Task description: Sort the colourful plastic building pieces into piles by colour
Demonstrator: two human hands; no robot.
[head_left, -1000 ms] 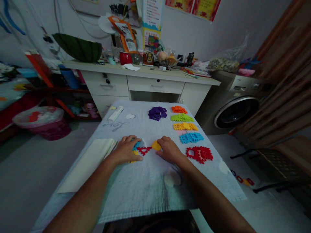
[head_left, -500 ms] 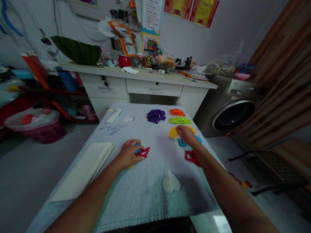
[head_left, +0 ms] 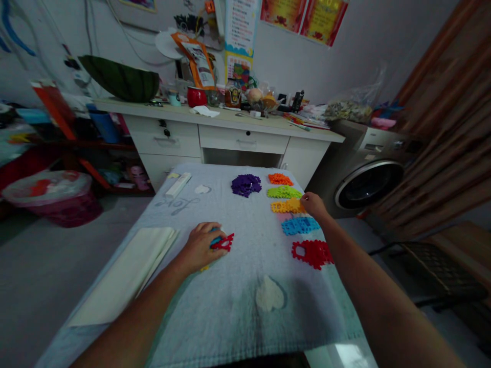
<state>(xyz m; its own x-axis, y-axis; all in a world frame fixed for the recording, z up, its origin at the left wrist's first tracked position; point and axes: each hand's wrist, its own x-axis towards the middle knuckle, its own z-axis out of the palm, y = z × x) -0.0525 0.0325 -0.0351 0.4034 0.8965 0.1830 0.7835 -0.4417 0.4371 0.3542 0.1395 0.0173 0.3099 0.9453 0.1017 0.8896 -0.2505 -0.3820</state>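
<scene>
- The left hand [head_left: 200, 246] was laid palm-down on the cloth [head_left: 230, 317], its fingers loosely curved and not clenched. A small mixed clump was covered by it, apparently pinned in place rather than gripped.
- Of that clump, a red piece [head_left: 224, 242] was seen poking out by the thumb, with a blue piece [head_left: 215, 239] just behind it and a yellow piece [head_left: 204, 267] showing under the heel of the hand. It lay near the middle of the cloth, well apart from the sorted piles.
- The right hand [head_left: 314, 205] was stretched out to the right end of the yellow pile [head_left: 286, 206], touching it or just beside it. Its fingers were bent downward; whether anything was pinched between them could not be told.
- A column of piles was ranged along the right side, one colour to each: an orange pile [head_left: 280, 179] farthest off, then a green pile [head_left: 284, 192], the yellow one, a blue pile [head_left: 300, 225] and a red pile [head_left: 312, 253] nearest. Gaps were left between them, seemingly so that the colours stayed separate.
- A purple pile [head_left: 246, 184] was set alone, left of the orange and green ones.
- A pale heart patch [head_left: 270, 295] was seen on the cloth nearer the person, and a folded white sheet [head_left: 126, 276] along the left edge, out of the hands' way.
- A white tube [head_left: 178, 184] was lying at the far left corner.
- Beyond, a cluttered desk [head_left: 230, 138] and a washing machine [head_left: 368, 181] were placed against the wall.
</scene>
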